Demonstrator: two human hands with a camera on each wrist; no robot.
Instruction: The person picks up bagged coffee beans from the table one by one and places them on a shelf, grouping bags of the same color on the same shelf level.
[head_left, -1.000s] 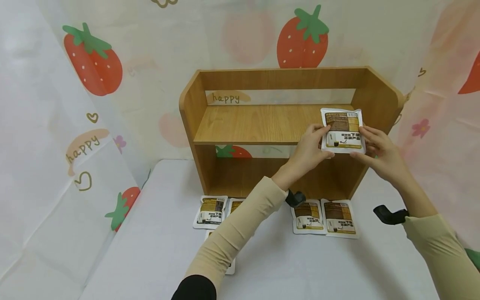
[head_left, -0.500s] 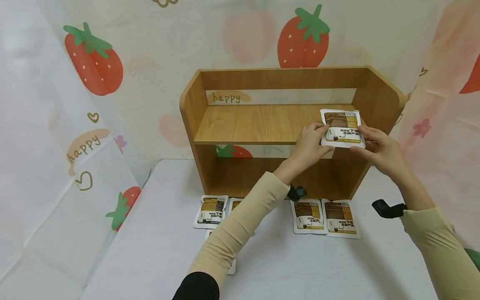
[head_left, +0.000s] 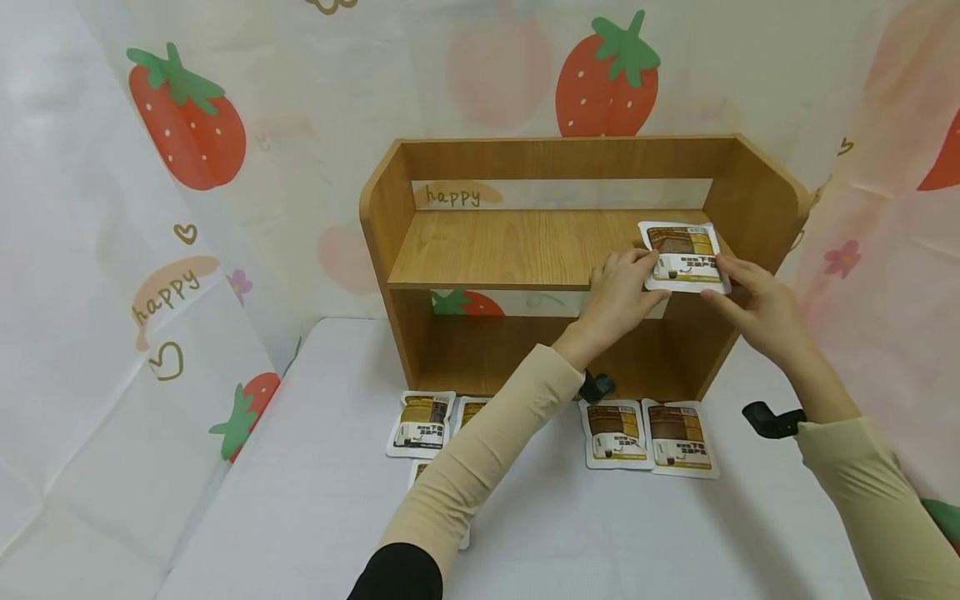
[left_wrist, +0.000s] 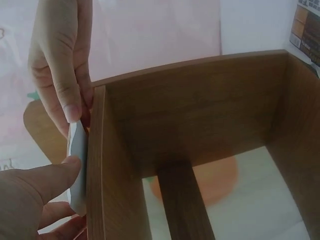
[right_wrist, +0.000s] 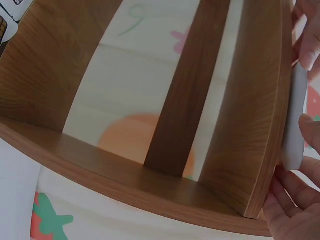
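Packet: a white-and-brown pouch (head_left: 686, 257) lies flat at the right end of the upper board of the wooden shelf (head_left: 525, 246), its near edge at the board's front lip — between the two hands.

Left hand: the left hand (head_left: 624, 289) pinches the pouch's left edge. In the left wrist view the thumb and a finger close on the thin white edge (left_wrist: 76, 170), which sits against the board's front edge.

Right hand: the right hand (head_left: 753, 300) pinches the pouch's right and near corner. The right wrist view shows the white edge (right_wrist: 293, 117) pressed between its fingertips, just beside the shelf's end panel.

Direction from the fingers: the pouch lies ahead of and above both sets of fingertips — the left hand's fingers meet it from the left, the right hand's from the right.

Long axis: the pouch's printed length looks to run from the front lip toward the back of the shelf, roughly along the line of the fingers rather than across it.

Nearer hand: neither — both touch it; the right hand covers more of the near corner.

Behind the fingers: more pouches (head_left: 648, 433) lie flat on the white table (head_left: 300, 500) below the wrists, well apart from the held one.
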